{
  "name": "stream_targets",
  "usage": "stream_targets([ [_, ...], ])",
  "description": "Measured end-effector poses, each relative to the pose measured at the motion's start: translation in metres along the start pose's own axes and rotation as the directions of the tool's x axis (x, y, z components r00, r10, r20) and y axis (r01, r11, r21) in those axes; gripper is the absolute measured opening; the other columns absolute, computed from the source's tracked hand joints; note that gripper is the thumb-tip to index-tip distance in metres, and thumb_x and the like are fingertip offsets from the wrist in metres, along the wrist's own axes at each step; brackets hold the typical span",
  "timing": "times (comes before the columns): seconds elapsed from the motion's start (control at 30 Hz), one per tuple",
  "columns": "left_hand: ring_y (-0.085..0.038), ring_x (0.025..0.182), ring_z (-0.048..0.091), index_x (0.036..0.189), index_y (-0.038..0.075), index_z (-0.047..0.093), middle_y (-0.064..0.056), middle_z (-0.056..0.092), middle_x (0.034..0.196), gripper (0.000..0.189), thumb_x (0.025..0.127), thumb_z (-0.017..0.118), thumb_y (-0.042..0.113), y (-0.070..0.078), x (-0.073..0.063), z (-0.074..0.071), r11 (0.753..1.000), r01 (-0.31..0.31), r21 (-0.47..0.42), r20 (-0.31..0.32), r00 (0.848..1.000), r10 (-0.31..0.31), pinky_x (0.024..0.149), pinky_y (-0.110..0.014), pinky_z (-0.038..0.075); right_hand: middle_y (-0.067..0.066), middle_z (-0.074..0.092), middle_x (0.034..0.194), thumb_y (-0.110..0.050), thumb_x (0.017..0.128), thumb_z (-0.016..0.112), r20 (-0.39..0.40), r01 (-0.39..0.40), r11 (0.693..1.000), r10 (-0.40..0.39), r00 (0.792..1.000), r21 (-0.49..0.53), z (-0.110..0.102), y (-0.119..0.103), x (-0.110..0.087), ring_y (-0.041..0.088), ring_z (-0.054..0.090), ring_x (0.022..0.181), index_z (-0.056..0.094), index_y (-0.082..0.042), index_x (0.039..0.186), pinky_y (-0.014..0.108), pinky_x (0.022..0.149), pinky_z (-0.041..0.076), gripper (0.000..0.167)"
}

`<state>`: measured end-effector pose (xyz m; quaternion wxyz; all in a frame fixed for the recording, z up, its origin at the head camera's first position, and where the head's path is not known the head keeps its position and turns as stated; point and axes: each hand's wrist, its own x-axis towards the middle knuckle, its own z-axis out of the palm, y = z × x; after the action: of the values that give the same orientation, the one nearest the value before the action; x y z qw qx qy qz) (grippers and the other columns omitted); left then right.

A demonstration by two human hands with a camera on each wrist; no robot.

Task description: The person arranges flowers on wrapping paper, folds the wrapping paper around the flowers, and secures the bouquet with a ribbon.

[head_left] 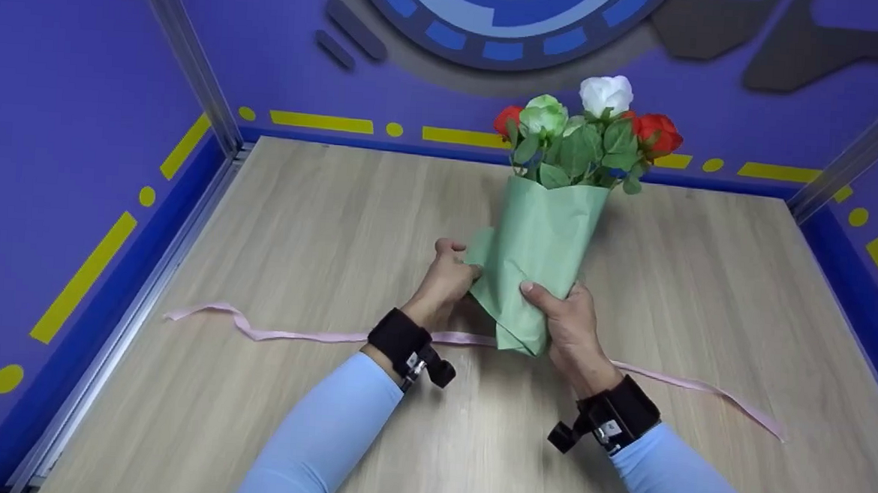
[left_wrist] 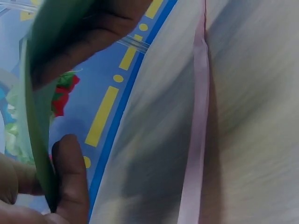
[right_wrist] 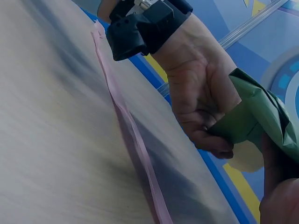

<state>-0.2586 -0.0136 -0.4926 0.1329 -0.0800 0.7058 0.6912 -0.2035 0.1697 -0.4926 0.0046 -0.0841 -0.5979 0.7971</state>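
A bouquet of artificial roses, white, pale green and red (head_left: 606, 96), stands tilted in green wrapping paper (head_left: 549, 230) in the head view. My right hand (head_left: 574, 325) grips the lower part of the wrapped bouquet, thumb (head_left: 540, 293) across its front. At the left side, my left hand (head_left: 449, 277) pinches a loose flap of the paper. The left wrist view shows the paper edge (left_wrist: 39, 144) between its thumb and fingers. In the right wrist view, the left hand (right_wrist: 201, 93) has its fingers curled at the flap (right_wrist: 238, 122). The stems are hidden inside the paper.
A pink ribbon (head_left: 295, 336) lies stretched across the wooden table (head_left: 335, 218), passing behind both wrists and below the bouquet. Blue panels with yellow marks (head_left: 321, 122) enclose the table at the back and sides. Both wrists wear black camera straps (head_left: 400, 340).
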Motion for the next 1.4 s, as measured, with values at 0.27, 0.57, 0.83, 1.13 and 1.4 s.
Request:
stream_targets([
  [0.27,-0.018,0.095,0.065,0.125,-0.002,0.065,-0.009,0.066,0.109,0.03,0.099,0.053,-0.007,-0.003,0.002,0.005,0.989,-0.014,-0.146,0.222,0.974,0.047,0.082,-0.027,0.058,0.007,0.073,0.105,0.0,0.091,0.076,0.091,-0.023,0.997,0.029,0.995,-0.069,0.013,0.004,-0.007,0.019,0.074,0.091,0.058,0.009,0.126,0.031,0.082,0.062,0.041],
  [0.57,-0.012,0.068,0.064,0.106,0.008,0.07,-0.002,0.069,0.082,0.044,0.112,0.047,0.045,0.007,-0.007,-0.002,0.947,0.077,-0.311,0.14,0.99,-0.035,0.061,-0.024,0.054,0.006,0.074,0.102,0.001,0.09,0.077,0.103,-0.043,0.995,0.052,0.993,-0.09,0.013,0.007,-0.006,0.019,0.075,0.089,0.059,0.009,0.125,0.031,0.081,0.062,0.04],
  [0.83,-0.023,0.098,0.075,0.133,-0.002,0.063,-0.013,0.074,0.116,0.037,0.099,0.072,0.009,0.008,-0.011,-0.007,0.959,0.052,-0.278,0.335,0.941,0.046,0.089,-0.039,0.063,0.011,0.072,0.116,-0.003,0.093,0.075,0.221,-0.041,0.982,0.081,0.972,-0.183,0.004,0.008,-0.002,0.021,0.074,0.097,0.053,0.005,0.139,0.034,0.086,0.062,0.051],
  [1.13,-0.025,0.101,0.074,0.136,-0.004,0.059,-0.017,0.071,0.12,0.045,0.094,0.072,-0.006,0.004,-0.011,-0.008,0.972,-0.02,-0.234,0.29,0.953,0.09,0.092,-0.04,0.062,0.014,0.068,0.127,-0.027,0.105,0.062,0.261,-0.129,0.94,0.217,0.941,-0.317,-0.007,-0.012,0.008,0.019,0.072,0.104,0.048,0.001,0.147,0.034,0.089,0.059,0.052],
  [1.4,-0.024,0.101,0.074,0.136,-0.004,0.059,-0.015,0.072,0.118,0.043,0.094,0.071,-0.007,-0.009,-0.019,-0.003,0.973,0.059,-0.224,0.347,0.938,0.023,0.093,-0.04,0.061,0.007,0.075,0.113,-0.013,0.104,0.065,0.27,-0.159,0.938,0.247,0.931,-0.31,-0.031,-0.014,0.019,0.018,0.076,0.097,0.047,0.006,0.146,0.033,0.086,0.062,0.049],
])
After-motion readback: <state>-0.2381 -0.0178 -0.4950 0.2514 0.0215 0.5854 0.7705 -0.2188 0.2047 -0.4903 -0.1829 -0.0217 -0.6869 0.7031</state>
